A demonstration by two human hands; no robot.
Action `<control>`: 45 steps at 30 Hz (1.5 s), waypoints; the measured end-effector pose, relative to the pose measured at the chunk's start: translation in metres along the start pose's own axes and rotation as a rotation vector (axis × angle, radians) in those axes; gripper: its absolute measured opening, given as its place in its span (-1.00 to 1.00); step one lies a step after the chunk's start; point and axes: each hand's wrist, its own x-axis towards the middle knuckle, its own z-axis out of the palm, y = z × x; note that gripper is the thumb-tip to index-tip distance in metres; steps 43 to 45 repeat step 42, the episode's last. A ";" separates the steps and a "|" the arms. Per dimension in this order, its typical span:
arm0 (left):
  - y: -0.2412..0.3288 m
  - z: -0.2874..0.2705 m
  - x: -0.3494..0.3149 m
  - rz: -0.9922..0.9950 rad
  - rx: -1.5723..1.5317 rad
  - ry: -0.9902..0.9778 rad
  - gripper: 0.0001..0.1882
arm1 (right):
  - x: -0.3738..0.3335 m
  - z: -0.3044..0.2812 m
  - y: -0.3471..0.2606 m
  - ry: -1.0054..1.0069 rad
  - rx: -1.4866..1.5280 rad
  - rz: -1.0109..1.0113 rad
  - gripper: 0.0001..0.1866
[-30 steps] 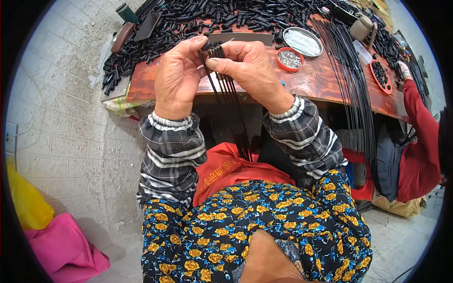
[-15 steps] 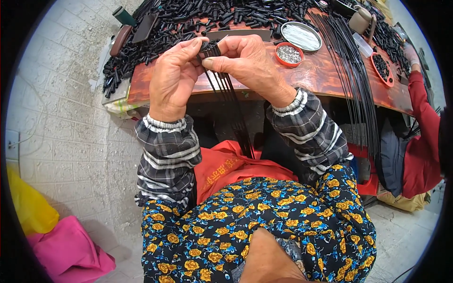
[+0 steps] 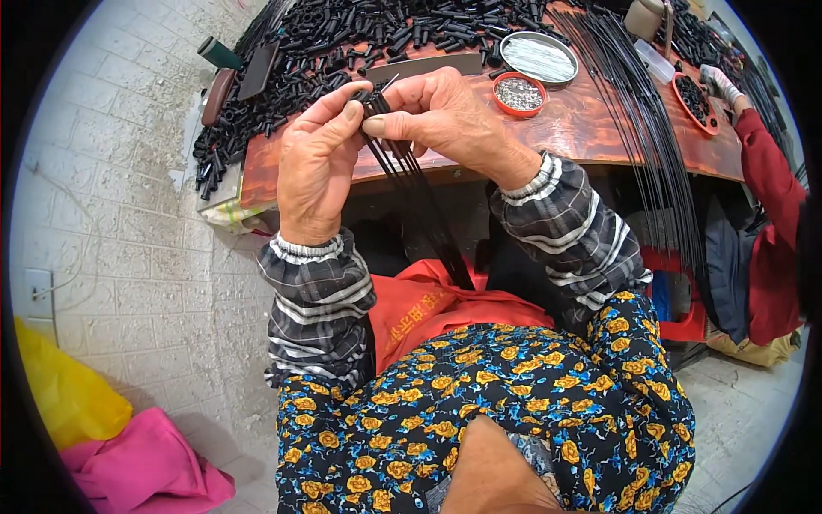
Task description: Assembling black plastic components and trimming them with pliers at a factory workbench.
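Above the table's near edge, both my hands hold the top of a bundle of thin black rods (image 3: 428,214). The rods hang down toward the red cloth on my lap. My left hand (image 3: 318,154) is closed round the top end, thumb and index finger pinching a short black piece (image 3: 372,103) there. From the other side, my right hand (image 3: 441,116) grips the bundle between thumb and bent fingers. A thin, pale pin-like piece (image 3: 390,82) sticks up by the right fingers. How the rods meet the black piece is mostly hidden by my fingers.
Black tubular parts (image 3: 342,43) are heaped across the wooden table (image 3: 591,128). Behind my right hand stand a red dish of small metal bits (image 3: 519,94) and a round tin of white sticks (image 3: 539,58). More black rods (image 3: 651,128) overhang the edge. A co-worker's gloved hand (image 3: 719,83) is at right.
The whole view has shifted slightly. My left thumb and index finger have closed further over the bundle's top. The co-worker's hand has moved left, close to a red tray of small black parts.
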 end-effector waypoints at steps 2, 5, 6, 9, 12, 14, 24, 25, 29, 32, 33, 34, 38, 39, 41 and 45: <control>-0.001 -0.001 0.000 -0.016 -0.025 -0.013 -0.74 | 0.001 -0.005 0.001 -0.012 -0.209 0.021 -0.74; -0.002 0.001 -0.002 0.011 -0.018 -0.022 -0.72 | -0.002 0.001 -0.006 0.052 -0.088 0.101 -0.71; -0.002 0.000 -0.002 0.012 -0.015 -0.023 -0.72 | -0.002 0.000 -0.006 0.053 -0.087 0.098 -0.71; -0.001 -0.006 -0.003 0.023 0.003 -0.070 -0.69 | -0.003 0.001 -0.003 0.041 -0.061 0.121 -0.71; 0.002 -0.007 -0.002 0.016 0.011 -0.164 -0.68 | -0.004 -0.002 -0.005 0.011 -0.052 0.071 -0.69; 0.002 -0.011 -0.003 0.022 0.011 -0.194 -0.66 | -0.004 -0.001 -0.015 -0.041 -0.069 0.160 -0.68; -0.002 -0.010 -0.010 0.213 0.034 -0.291 -0.60 | -0.010 0.009 -0.029 -0.093 -0.055 0.154 -0.67; -0.005 -0.012 -0.008 0.240 0.037 -0.336 -0.59 | -0.012 0.010 -0.031 -0.097 -0.078 0.183 -0.68; -0.007 -0.016 -0.010 0.307 0.058 -0.426 -0.57 | -0.016 0.012 -0.037 -0.177 -0.086 0.212 -0.69; -0.001 -0.011 -0.012 0.385 0.109 -0.531 -0.59 | -0.019 0.018 -0.041 -0.277 0.062 0.228 -0.67; 0.001 -0.011 -0.016 0.389 0.113 -0.529 -0.59 | -0.019 0.019 -0.041 -0.281 0.062 0.225 -0.67; 0.003 -0.012 -0.019 0.361 0.133 -0.511 -0.59 | -0.019 0.020 -0.042 -0.311 0.078 0.197 -0.67; 0.002 0.002 -0.020 0.447 0.044 -0.692 -0.58 | -0.022 0.037 -0.039 -0.386 0.253 0.128 -0.63; 0.004 0.001 -0.018 0.451 0.048 -0.692 -0.58 | -0.021 0.038 -0.041 -0.391 0.251 0.124 -0.63; 0.006 -0.001 -0.016 0.441 0.090 -0.757 -0.54 | -0.016 0.031 -0.042 -0.576 0.194 0.092 -0.65; 0.006 -0.001 -0.019 0.440 0.120 -0.706 -0.56 | -0.016 0.032 -0.044 -0.580 0.191 0.088 -0.65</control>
